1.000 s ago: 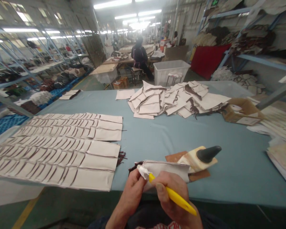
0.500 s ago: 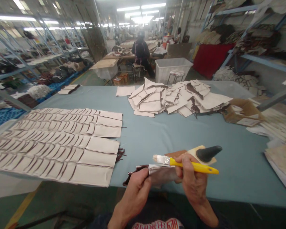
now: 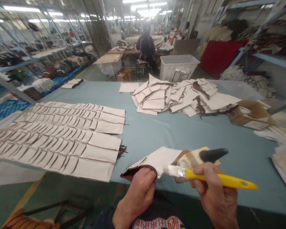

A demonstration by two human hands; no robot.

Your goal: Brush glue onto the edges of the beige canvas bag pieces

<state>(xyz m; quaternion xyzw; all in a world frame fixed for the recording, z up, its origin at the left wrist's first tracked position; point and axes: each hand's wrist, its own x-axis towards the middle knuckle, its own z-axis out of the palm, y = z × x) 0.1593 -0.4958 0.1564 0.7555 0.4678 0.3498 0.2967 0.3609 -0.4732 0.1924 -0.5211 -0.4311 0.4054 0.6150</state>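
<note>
Left hand (image 3: 139, 190) pinching cream fabric piece (image 3: 157, 160) at tabletop (image 3: 157, 133) near edge, right hand (image 3: 214, 197) gripping yellow-handled brush (image 3: 212, 177), bristles just right of the piece, glue bottle (image 3: 202, 157) behind it

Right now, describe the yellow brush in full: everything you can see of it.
The brush has a slim yellow handle, plastic by its look, with a small hole near its tapered end, a silvery ferrule and short whitish bristles. It is held nearly level, bristles pointing left. The right hand grips the handle just behind the ferrule. The bristle tips reach the edge of the pale fabric piece; actual contact cannot be told.
</note>
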